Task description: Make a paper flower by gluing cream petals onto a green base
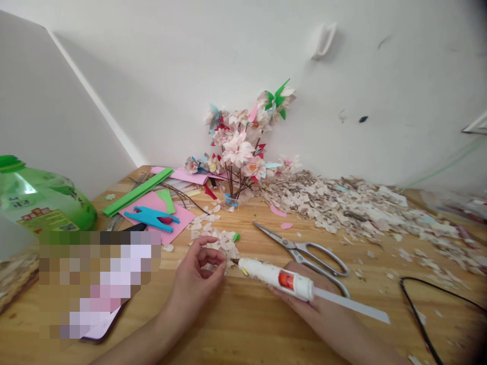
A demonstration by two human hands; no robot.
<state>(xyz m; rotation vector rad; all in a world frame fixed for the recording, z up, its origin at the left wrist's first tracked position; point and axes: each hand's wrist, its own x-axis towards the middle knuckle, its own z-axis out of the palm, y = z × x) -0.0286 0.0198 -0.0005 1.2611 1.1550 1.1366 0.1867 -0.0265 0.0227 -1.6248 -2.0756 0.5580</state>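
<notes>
Bordering open tabletop (236,329), left hand (200,271) by petals (227,242), right hand (310,304) around glue gun (264,274).

Green-capped bottle (49,197), white hook (324,42) on pale wall (171,66), perhaps a phone (102,329), partly pixelated

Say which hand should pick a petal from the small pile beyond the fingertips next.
Left, I'd judge: the left hand is beside the petal pile with no tool in it, while the right hand grips the glue gun.

One glue gun (279,277), one probable phone (103,325)
</notes>
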